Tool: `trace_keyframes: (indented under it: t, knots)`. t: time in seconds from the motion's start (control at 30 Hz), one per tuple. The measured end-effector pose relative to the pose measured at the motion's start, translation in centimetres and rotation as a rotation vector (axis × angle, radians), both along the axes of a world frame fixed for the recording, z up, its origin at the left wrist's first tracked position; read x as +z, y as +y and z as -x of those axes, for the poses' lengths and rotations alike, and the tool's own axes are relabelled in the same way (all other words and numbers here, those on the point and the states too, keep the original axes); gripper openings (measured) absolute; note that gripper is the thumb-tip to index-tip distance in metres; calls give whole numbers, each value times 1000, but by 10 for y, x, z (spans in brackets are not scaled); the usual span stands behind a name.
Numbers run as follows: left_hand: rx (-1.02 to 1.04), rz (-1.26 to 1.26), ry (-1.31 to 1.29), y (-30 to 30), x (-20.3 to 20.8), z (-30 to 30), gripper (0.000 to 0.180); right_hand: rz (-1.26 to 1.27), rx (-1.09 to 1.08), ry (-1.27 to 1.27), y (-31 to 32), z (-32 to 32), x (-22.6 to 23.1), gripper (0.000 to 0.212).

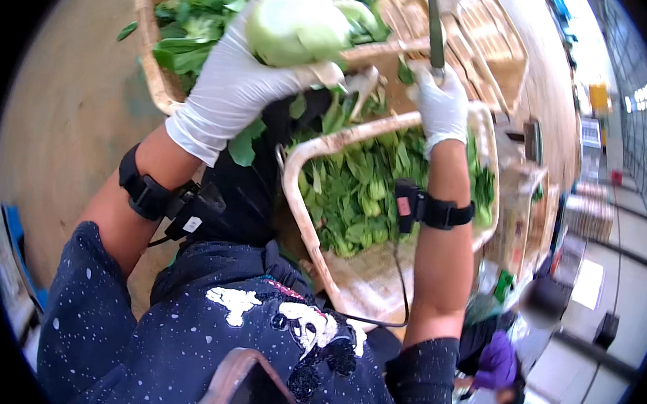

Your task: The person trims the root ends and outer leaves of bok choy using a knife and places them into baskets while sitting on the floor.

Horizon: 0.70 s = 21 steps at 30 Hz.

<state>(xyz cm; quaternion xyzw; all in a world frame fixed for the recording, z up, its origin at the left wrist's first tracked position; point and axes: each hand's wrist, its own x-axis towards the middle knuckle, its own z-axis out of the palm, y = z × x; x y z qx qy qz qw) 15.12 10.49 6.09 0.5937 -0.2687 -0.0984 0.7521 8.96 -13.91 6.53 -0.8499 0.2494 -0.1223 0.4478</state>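
Pale vegetable (297, 26) is gripped by left fingers (324, 73), knife (435, 34) by right fingers (424, 77), above brown workroom floor (69, 101).

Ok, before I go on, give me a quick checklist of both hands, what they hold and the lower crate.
1. Left hand supporting the pale green vegetable: ok.
2. Right hand closed on the knife-like tool: ok.
3. Tool apart from the vegetable: ok, there is a gap between them.
4. White gloves on both hands: ok.
5. Direction of the tool's cutting edge: cannot tell.
6. Bare part inside the lower crate: ok, it shows at the near end, with leafy greens beyond it.
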Motion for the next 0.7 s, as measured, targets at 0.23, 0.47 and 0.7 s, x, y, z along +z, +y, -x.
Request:
trace_keyframes:
  t: [0.23,0.47,0.7]
  knots:
    - [-559,-121,98,-41,-28,59,80,-610,77,-338,62,100,-5,66]
    - [-999,-180,392,-99,-48,118,50,-985,-136,-409,21,234,-54,78]
    - [-730,-306,-95,-137,-47,188,57,-933,-299,-421,9,305,-63,65]
